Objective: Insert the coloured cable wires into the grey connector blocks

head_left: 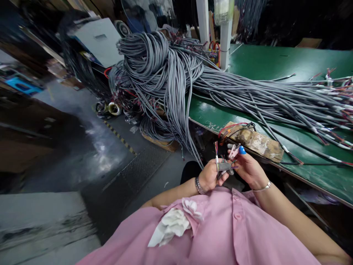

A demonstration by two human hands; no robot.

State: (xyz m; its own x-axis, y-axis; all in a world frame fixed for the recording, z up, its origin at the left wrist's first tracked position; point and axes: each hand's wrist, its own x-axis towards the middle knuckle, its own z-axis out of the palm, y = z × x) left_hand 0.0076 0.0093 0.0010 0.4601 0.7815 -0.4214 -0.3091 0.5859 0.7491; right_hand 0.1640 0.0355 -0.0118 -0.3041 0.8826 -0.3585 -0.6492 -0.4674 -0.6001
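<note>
My left hand (211, 176) is closed around the end of a grey cable (224, 166), whose thin coloured wires (216, 148) stick up above my fingers. My right hand (248, 167) is closed on a small pink-handled tool (234, 151), held against the cable end. A blue cap (242, 150) covers one right fingertip. Both hands work close together just in front of my pink shirt, at the edge of the green table (289, 62).
A big heap of grey cables (165, 73) spills off the table's left end and fans right across it, ending in stripped coloured wires (342, 92). A worn brown block (256, 141) lies at the table edge by my hands. Tape rolls (110, 108) lie on the floor.
</note>
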